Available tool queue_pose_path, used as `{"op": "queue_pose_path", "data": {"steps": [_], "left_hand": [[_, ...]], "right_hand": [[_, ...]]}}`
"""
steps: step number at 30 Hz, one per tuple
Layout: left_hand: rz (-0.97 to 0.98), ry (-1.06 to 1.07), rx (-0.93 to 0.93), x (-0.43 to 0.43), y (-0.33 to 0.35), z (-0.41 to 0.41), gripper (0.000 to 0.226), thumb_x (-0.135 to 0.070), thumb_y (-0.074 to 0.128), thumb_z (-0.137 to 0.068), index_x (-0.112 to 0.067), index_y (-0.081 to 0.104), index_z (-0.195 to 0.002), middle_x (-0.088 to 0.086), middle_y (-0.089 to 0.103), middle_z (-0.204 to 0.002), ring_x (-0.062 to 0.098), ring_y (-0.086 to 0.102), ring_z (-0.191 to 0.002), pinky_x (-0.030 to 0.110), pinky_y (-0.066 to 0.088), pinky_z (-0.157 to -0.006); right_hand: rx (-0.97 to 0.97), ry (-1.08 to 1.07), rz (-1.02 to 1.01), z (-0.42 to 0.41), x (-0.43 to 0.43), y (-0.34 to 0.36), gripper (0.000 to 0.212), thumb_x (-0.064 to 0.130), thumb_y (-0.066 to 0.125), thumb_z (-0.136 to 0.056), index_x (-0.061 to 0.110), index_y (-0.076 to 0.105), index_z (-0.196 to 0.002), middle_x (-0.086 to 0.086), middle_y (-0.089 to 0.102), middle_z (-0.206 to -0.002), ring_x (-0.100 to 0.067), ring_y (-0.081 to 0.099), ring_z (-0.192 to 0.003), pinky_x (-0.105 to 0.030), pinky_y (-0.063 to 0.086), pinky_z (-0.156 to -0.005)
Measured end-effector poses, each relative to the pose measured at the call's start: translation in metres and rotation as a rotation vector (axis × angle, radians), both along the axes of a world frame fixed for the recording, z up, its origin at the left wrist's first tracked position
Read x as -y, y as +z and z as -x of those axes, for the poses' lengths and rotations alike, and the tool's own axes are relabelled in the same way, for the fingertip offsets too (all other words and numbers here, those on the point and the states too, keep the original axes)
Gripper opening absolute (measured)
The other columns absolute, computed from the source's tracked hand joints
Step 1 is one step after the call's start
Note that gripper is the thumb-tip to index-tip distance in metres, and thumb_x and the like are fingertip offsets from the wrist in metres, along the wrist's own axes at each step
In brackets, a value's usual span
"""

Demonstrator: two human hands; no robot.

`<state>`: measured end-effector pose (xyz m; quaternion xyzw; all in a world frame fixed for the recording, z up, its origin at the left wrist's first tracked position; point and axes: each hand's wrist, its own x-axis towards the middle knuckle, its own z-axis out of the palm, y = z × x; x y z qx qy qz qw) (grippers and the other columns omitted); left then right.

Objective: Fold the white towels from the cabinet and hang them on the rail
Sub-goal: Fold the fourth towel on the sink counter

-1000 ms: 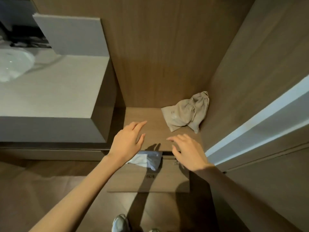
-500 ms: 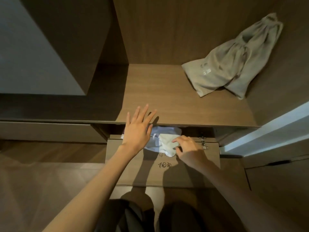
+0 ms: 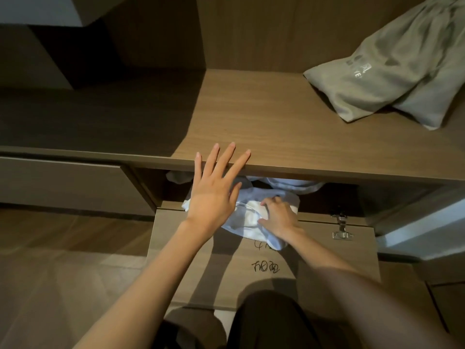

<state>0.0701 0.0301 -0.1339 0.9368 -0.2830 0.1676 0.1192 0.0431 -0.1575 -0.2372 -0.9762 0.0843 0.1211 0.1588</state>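
A crumpled white towel (image 3: 249,220) spills out of a low cabinet compartment onto its folded-down wooden door (image 3: 314,258). More white cloth (image 3: 294,185) lies deeper inside, under the shelf. My right hand (image 3: 278,217) grips the towel at the compartment's mouth, fingers curled into the fabric. My left hand (image 3: 216,192) hovers flat just left of it, fingers straight and spread, their tips over the shelf's front edge. No towel rail is in view.
A wooden shelf (image 3: 276,127) runs above the compartment, with a grey drawstring bag (image 3: 392,71) at its back right. A metal hinge (image 3: 341,226) sits at the door's right. My dark-trousered knees (image 3: 264,323) are below. Handwritten marks (image 3: 265,267) are on the door.
The view dropped lower and closer to the compartment. My right hand went from reaching above the shelf to gripping the towel and drawing it out onto the door. My left hand stayed spread.
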Motion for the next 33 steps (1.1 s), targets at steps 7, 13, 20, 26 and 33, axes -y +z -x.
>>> {"op": "queue_pose_path", "data": {"steps": [7,13,20,26,33], "left_hand": [[-0.035,-0.03,-0.033,-0.004,0.002,0.001,0.08,-0.025,0.061,-0.089,-0.03,0.014,-0.153,0.002,0.01,-0.161,0.027,0.002,-0.148,0.05,-0.005,-0.117],[0.038,-0.075,-0.039,-0.008,0.004,0.005,0.08,-0.013,0.062,-0.088,-0.019,0.017,-0.153,0.003,0.012,-0.161,0.023,0.002,-0.148,0.043,-0.002,-0.12],[0.306,-0.352,-0.074,0.013,0.001,0.02,0.048,-0.021,0.057,-0.095,-0.012,0.044,-0.14,0.007,0.043,-0.144,0.018,0.038,-0.135,0.031,0.039,-0.108],[0.464,-0.239,-0.523,0.029,0.019,0.041,0.091,-0.073,0.061,-0.071,-0.034,0.027,-0.146,-0.013,0.04,-0.138,0.003,0.046,-0.117,0.028,0.046,-0.093],[0.419,-0.213,-0.689,0.016,0.039,0.027,0.034,-0.022,0.067,-0.088,-0.022,0.059,-0.121,-0.011,0.064,-0.11,0.003,0.061,-0.095,0.02,0.049,-0.083]], "right_hand": [[0.138,-0.082,0.017,-0.001,0.005,-0.007,0.017,0.012,0.053,-0.095,0.009,0.061,-0.109,-0.01,0.066,-0.111,-0.026,0.065,-0.098,-0.036,0.054,-0.079],[0.362,-0.009,-0.252,0.032,0.031,0.052,0.013,0.02,0.058,-0.096,0.016,0.068,-0.103,0.001,0.067,-0.105,-0.015,0.062,-0.095,-0.031,0.045,-0.078],[0.523,0.033,-0.385,0.052,0.033,0.12,0.014,0.02,0.046,-0.101,0.019,0.06,-0.1,0.008,0.061,-0.095,-0.004,0.056,-0.086,-0.021,0.041,-0.068],[0.61,-0.009,-0.447,0.046,0.023,0.167,0.01,0.024,0.053,-0.097,0.02,0.062,-0.097,0.009,0.063,-0.086,-0.007,0.06,-0.079,-0.029,0.05,-0.066],[0.586,0.003,-0.673,0.043,0.011,0.177,0.011,0.024,0.052,-0.098,0.019,0.061,-0.095,0.0,0.062,-0.083,-0.014,0.059,-0.075,-0.032,0.048,-0.067]]}}
